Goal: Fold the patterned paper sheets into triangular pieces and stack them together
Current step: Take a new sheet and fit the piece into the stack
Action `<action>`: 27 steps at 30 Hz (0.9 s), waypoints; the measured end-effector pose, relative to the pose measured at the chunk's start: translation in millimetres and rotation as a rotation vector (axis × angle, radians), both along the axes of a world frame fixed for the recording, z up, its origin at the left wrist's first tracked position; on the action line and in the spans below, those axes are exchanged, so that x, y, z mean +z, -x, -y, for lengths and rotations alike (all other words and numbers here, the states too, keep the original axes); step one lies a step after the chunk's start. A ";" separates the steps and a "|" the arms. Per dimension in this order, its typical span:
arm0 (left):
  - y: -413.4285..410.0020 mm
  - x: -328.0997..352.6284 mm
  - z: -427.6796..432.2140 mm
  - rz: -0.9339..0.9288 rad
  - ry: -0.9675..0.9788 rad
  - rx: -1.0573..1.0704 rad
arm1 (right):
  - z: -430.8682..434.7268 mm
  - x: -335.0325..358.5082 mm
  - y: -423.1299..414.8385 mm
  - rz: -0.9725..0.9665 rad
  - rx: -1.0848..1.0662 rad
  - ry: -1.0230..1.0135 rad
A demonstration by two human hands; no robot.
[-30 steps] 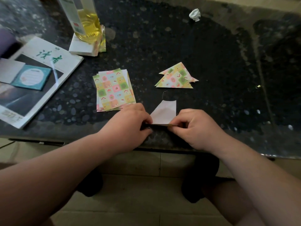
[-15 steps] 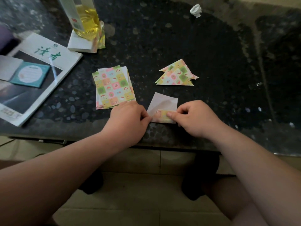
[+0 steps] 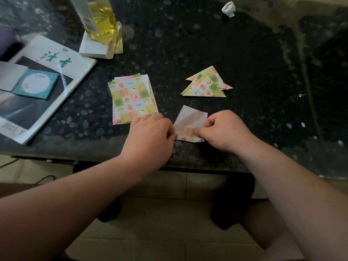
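We are working at the near edge of the dark speckled desk (image 3: 188,44), both hands on one half-folded sheet (image 3: 190,117). It lies flat on the desk between our hands, white side up, with its near strip turned over so that the pattern shows along the bottom.

Our left hand (image 3: 150,136) sits at nine o'clock of the sheet. Its fingers (image 3: 172,135) are curled, and the tips grasp the sheet's left edge at the fold. Our right hand (image 3: 226,132) sits at three o'clock, fingers curled in too. Its thumb (image 3: 197,131) presses down on the patterned flap while the bent forefinger rests on the sheet's right edge, so this hand also grasps the sheet.

At ten o'clock from the sheet, touching the back of our left hand, lies the stack of flat patterned sheets (image 3: 133,98), slightly fanned. At one o'clock, a little apart from the sheet, lie the folded triangles (image 3: 207,83), overlapping one another with their points toward twelve o'clock.

Farther off at ten o'clock we see a magazine (image 3: 56,59) with a teal notepad (image 3: 35,84) on it. Toward eleven o'clock a bottle of yellow liquid (image 3: 101,21) stands on a white block (image 3: 94,48). A crumpled white scrap (image 3: 228,9) lies at the far side of the desk, near twelve o'clock.
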State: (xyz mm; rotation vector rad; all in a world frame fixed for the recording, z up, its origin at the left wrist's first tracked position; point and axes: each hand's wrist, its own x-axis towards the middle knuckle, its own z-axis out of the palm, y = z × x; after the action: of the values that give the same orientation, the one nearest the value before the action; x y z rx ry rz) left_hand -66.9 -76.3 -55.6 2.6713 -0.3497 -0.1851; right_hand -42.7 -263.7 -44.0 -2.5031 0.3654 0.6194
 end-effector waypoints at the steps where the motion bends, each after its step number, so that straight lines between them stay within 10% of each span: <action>1: 2.8 -1.6 0.5 0.073 -0.049 -0.073 | 0.0 0.4 0.1 0.004 0.002 -0.011; 8: 52.4 -15.7 21.0 0.128 -0.276 -0.434 | 0.7 2.0 3.0 0.038 0.004 -0.041; 27: 61.2 -11.3 27.9 0.050 -0.513 -0.432 | 10.1 12.2 0.1 -0.160 -0.020 -0.133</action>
State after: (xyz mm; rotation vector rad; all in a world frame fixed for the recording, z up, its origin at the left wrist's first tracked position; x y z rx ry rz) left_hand -128.1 -104.2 -66.9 3.0627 -1.0160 -0.3819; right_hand -42.8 -273.9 -31.9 -2.3282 0.3939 0.8120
